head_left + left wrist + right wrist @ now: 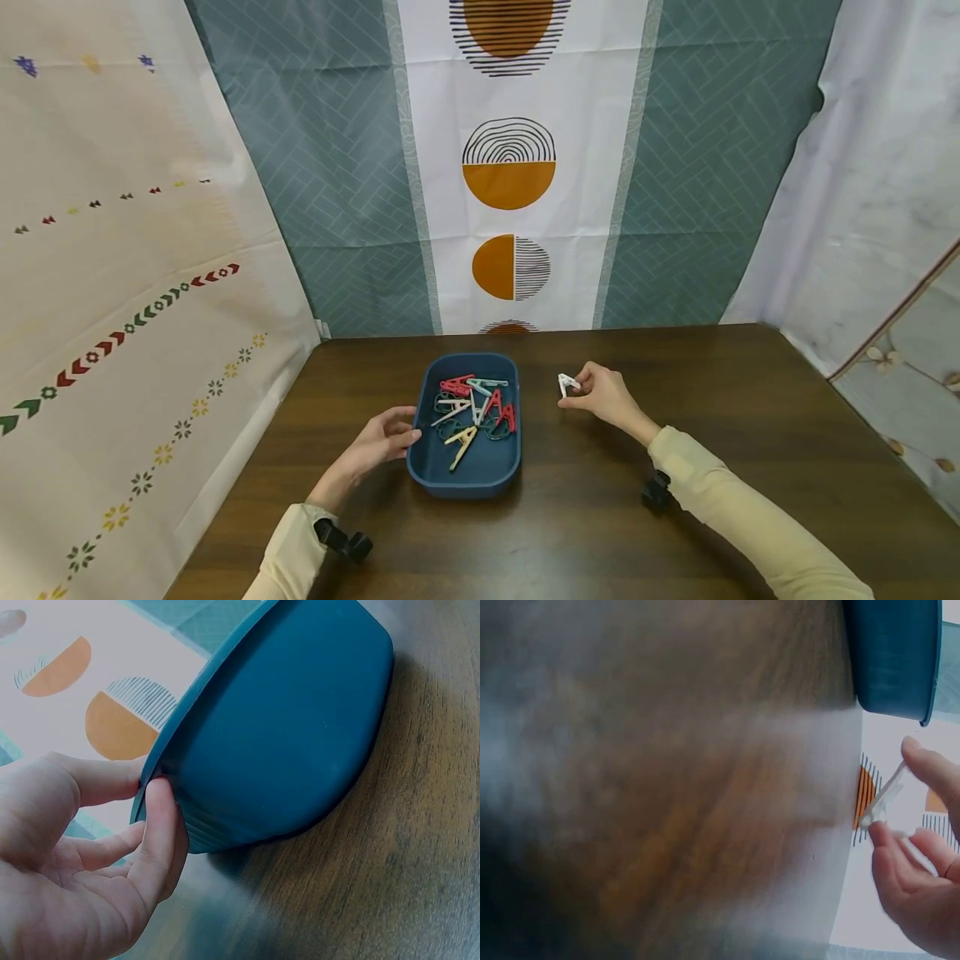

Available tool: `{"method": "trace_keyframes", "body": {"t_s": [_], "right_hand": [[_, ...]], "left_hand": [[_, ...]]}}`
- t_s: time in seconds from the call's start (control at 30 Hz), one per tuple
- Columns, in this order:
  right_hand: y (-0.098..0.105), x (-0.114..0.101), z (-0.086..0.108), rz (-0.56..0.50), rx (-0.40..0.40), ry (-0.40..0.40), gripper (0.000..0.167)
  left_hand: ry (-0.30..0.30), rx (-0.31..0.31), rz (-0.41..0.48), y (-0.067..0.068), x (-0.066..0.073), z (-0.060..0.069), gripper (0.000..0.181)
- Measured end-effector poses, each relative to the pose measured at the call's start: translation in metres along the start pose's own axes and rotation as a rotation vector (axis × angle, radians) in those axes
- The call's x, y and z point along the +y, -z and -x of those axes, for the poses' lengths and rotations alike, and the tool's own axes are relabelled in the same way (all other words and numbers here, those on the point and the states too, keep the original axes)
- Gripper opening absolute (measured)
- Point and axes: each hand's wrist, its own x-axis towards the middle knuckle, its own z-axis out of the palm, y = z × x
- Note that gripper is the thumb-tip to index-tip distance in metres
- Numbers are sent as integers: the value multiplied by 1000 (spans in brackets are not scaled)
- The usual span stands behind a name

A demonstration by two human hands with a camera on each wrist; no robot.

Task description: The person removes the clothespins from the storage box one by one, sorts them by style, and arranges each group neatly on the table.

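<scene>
Nearest to the viewer are two pale yellow knitted sleeves [750,508] of one person, and at each wrist sits a small black device [347,540]. Under the arms there is a dark brown table [562,542] with wood grain. On this table stands a deep blue, rectangular container [471,492] with rounded corners, which looks like plastic.

The left hand [378,442] is at the left side of the container and grips its rim, the thumb on one side and the bent fingers on the other. Inside the container, in the nearer part, lies a pale yellow plastic clip [462,446]. Behind it and around it are red plastic clips [507,417], white plastic clips [452,408] and a pale green plastic clip [487,383], mixed with thin dark green loops [497,432], whose material I cannot tell.

To the right of the container, apart from it, the right hand [603,396] pinches a small white clip [567,384] between the thumb and the fingers.

Beyond the table's far edge hangs a grey-green cloth [337,167] with a white middle band [592,208], on which orange and black-lined circles [510,185] are printed. At the left side hangs a cream cloth [112,283] with small coloured patterns.
</scene>
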Motion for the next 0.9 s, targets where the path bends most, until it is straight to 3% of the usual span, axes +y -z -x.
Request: {"method": "trace_keyframes", "body": {"t_s": [0.47, 0.73, 0.9], "right_hand": [[-4, -3, 0, 149, -70, -120, 53], [-4, -3, 0, 154, -81, -126, 54], [0, -7, -1, 127, -62, -90, 53]], "left_hand": [[-18, -19, 45, 0, -7, -1, 58], [-2, -13, 40, 0, -6, 0, 57], [-5, -10, 39, 0, -4, 1, 57]]}}
